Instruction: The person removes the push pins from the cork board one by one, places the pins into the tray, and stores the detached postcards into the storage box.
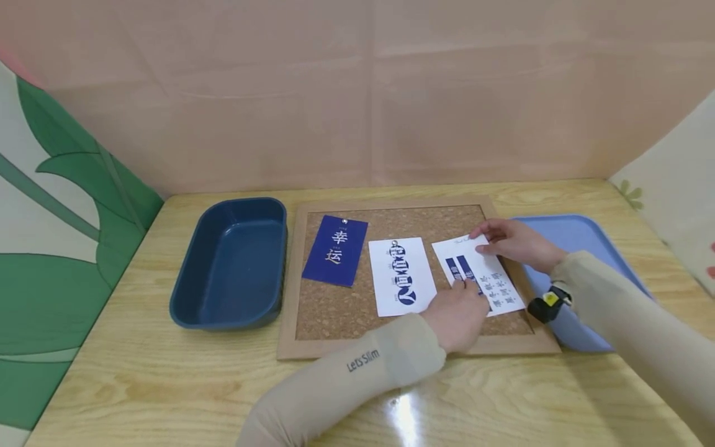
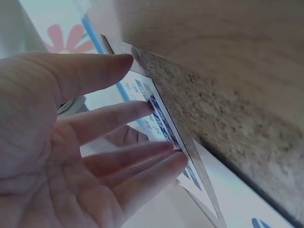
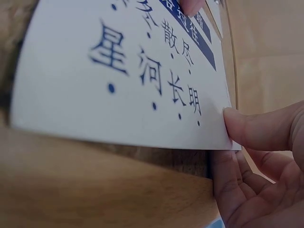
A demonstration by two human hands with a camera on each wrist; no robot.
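Observation:
A white card with blue characters (image 1: 497, 279) lies aslant on the right side of the framed corkboard (image 1: 363, 313). My right hand (image 1: 516, 245) pinches its upper right edge; in the right wrist view the thumb is on the printed face and the fingers are behind. My left hand (image 1: 459, 315) reaches in from the front, its fairly straight fingertips touching the card's printed face, the thumb held apart in the left wrist view. Left of it, another white card (image 1: 385, 279) with round blue lettering and a dark blue card (image 1: 324, 264) hang from pins at their tops.
A dark blue basin (image 1: 229, 273) stands on the wooden table (image 1: 139, 372) left of the board. At the right, a light blue tray (image 1: 575, 236) sits partly beneath my right forearm. A pinkish sheet (image 1: 368, 93) covers the wall behind.

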